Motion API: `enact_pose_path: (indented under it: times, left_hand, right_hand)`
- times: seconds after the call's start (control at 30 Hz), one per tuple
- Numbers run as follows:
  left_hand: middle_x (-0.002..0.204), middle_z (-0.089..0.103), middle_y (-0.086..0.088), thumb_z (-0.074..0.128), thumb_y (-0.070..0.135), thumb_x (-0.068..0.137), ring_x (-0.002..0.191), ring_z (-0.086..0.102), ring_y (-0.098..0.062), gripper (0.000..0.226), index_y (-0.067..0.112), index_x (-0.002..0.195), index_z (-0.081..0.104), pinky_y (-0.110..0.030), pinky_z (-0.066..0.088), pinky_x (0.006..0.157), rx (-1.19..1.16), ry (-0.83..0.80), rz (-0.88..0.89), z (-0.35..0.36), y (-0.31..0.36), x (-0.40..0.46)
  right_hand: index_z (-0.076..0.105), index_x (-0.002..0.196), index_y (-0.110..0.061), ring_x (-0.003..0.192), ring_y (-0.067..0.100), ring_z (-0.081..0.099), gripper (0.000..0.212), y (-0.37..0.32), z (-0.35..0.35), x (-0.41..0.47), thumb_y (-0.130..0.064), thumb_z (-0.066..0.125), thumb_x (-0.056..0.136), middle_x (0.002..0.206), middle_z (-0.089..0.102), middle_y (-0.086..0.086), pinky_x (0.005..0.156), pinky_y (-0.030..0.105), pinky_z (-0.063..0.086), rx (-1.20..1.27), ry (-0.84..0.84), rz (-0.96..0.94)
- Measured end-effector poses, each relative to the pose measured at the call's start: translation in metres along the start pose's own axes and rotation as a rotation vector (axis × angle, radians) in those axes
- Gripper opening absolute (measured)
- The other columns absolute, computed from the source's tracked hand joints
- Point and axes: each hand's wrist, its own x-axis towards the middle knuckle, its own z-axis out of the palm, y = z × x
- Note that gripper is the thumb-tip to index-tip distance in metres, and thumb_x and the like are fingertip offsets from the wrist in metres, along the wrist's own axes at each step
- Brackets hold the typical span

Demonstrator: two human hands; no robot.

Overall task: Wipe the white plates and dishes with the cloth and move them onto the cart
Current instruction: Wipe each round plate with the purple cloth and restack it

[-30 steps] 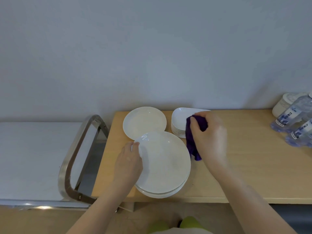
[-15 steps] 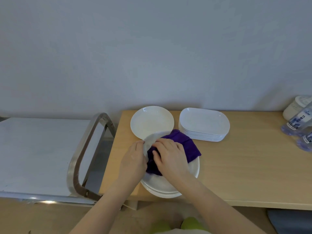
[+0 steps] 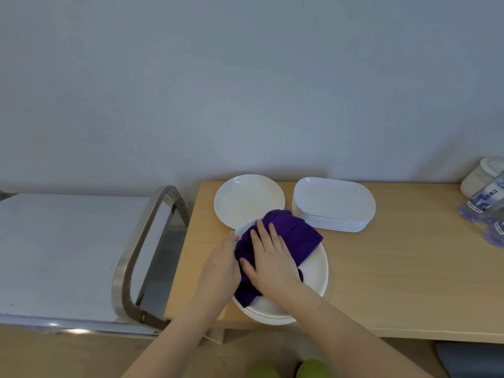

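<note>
Cloth [image 3: 283, 236] lies mid-frame under my flat, straight-fingered right hand [image 3: 272, 263]; my left hand [image 3: 221, 266] grips the top plate [image 3: 313, 271] rim. I should press evenly, sweeping outward.

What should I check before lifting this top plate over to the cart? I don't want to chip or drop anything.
1. Purple cloth on top plate, right hand pressing flat: ok.
2. Left hand at the plate's left rim: ok; a firm grip: cannot tell.
3. Whole plate wiped: cannot tell.
4. Cart top bare where seen: ok.
5. Cart handle stands between table and cart: not ok, lift over it.
</note>
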Motion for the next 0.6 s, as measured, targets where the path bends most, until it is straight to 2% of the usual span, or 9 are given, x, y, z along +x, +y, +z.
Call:
enact_pose_path:
  times: [0.1,0.2,0.3,0.47,0.6]
  left_hand:
    - [0.135,0.052,0.001,0.043,0.015,0.097,0.114,0.055,-0.013,0.043,0.019,0.139,0.038,-0.026,0.048,0.094,0.046,-0.005,0.030,0.002,0.000,0.000]
    - [0.145,0.041,-0.002,0.042,0.016,0.098,0.127,0.045,-0.013,0.040,0.015,0.139,0.040,-0.024,0.041,0.103,0.185,-0.013,0.085,0.004,0.002,0.002]
    - [0.143,0.041,-0.004,0.041,0.019,0.098,0.125,0.045,-0.016,0.037,0.015,0.135,0.043,-0.027,0.042,0.102,0.283,0.005,0.149,0.002,0.003,0.003]
    - [0.139,0.047,-0.002,0.039,0.022,0.100,0.122,0.047,-0.015,0.036,0.015,0.134,0.046,-0.027,0.041,0.101,0.297,0.023,0.191,-0.002,-0.004,0.004]
    - [0.140,0.048,0.000,0.039,0.025,0.100,0.124,0.048,-0.011,0.037,0.015,0.134,0.049,-0.021,0.039,0.102,0.233,0.040,0.192,-0.002,-0.004,0.000]
  right_hand:
    - [0.015,0.151,-0.017,0.147,0.019,0.001,0.065,0.002,0.000,-0.007,-0.050,0.027,0.097,0.160,0.003,0.000,0.118,0.035,0.006,0.003,-0.040,-0.140]
    - [0.015,0.152,-0.022,0.147,0.014,0.001,0.064,0.010,-0.004,-0.009,-0.051,0.028,0.097,0.160,0.005,-0.004,0.118,0.034,0.005,0.022,-0.054,-0.199]
    - [0.010,0.152,-0.023,0.147,0.014,-0.002,0.071,0.021,-0.008,-0.011,-0.056,0.030,0.093,0.160,0.002,-0.005,0.118,0.038,0.002,-0.044,-0.018,-0.145]
    - [0.006,0.152,-0.014,0.147,0.025,0.001,0.084,0.024,-0.004,-0.014,-0.063,0.032,0.089,0.160,0.002,0.009,0.118,0.040,0.002,-0.039,-0.007,0.113]
    - [0.007,0.152,-0.020,0.147,0.018,0.002,0.076,0.020,0.000,-0.015,-0.060,0.029,0.091,0.160,0.004,0.000,0.117,0.047,-0.001,-0.025,-0.065,-0.016]
